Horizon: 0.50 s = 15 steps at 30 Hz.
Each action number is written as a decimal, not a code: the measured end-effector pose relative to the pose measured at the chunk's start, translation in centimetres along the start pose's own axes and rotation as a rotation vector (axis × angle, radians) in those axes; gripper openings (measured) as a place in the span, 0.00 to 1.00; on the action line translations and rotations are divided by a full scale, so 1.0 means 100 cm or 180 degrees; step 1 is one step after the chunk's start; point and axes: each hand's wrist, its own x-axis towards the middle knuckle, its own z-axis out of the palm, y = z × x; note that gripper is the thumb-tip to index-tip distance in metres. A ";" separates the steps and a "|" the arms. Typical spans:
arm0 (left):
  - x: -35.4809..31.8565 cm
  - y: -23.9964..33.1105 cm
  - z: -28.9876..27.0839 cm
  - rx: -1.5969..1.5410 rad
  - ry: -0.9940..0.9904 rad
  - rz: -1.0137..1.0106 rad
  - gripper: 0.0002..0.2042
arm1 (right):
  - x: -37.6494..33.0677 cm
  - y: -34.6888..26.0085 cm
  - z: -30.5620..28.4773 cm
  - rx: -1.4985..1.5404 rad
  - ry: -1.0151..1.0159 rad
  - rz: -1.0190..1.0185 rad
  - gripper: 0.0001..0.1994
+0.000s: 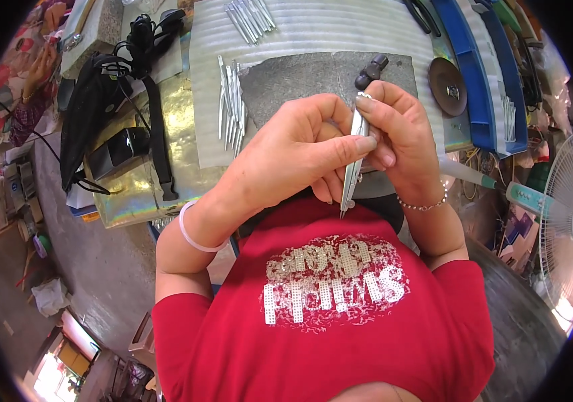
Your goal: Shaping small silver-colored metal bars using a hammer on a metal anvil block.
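Note:
In front of my chest, my left hand [306, 144] is closed round a slim silver pointed metal tool [352, 175], thumb flat along its side. The tool stands nearly upright in the picture, with its thin tip toward my red shirt and a small round screw head near that tip. My right hand [400, 124] pinches the tool's upper end between thumb and forefinger. A tiny shiny piece [365, 94] shows at those fingertips; its kind I cannot make out. Just beyond my hands, a small dark hammer head [371, 72] rests on a grey slab [300, 77].
Silver metal rods lie in one pile [231, 110] left of the slab and another [250, 19] farther back. Right are a brown round dish [447, 86], blue trays [477, 100] and a fan [564, 214]. A black bag [89, 114] lies left; another person's hand [40, 70] shows far left.

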 end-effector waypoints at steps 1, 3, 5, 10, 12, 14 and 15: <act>-0.001 0.004 0.001 0.0193 -0.0105 0.0008 0.10 | -0.004 0.002 0.001 -0.0004 0.0062 -0.0099 0.07; -0.002 0.008 0.002 0.0378 -0.0213 -0.0003 0.10 | -0.014 0.003 0.004 -0.0026 0.0173 -0.0228 0.06; 0.000 0.006 0.004 0.0641 -0.0461 -0.0014 0.11 | -0.024 0.006 0.004 -0.0075 0.0345 -0.0420 0.06; 0.007 0.006 0.013 0.0827 -0.0718 -0.0255 0.10 | -0.043 0.014 -0.003 0.0149 0.0617 -0.0459 0.06; 0.009 0.004 0.017 0.0647 -0.0735 -0.0447 0.10 | -0.049 0.017 -0.006 0.0280 0.0685 -0.0429 0.06; 0.013 0.002 0.021 0.0529 -0.0799 -0.0498 0.10 | -0.051 0.016 -0.009 0.0367 0.0724 -0.0400 0.07; 0.014 0.001 0.022 0.0399 -0.0833 -0.0539 0.10 | -0.051 0.016 -0.010 0.0444 0.0736 -0.0357 0.07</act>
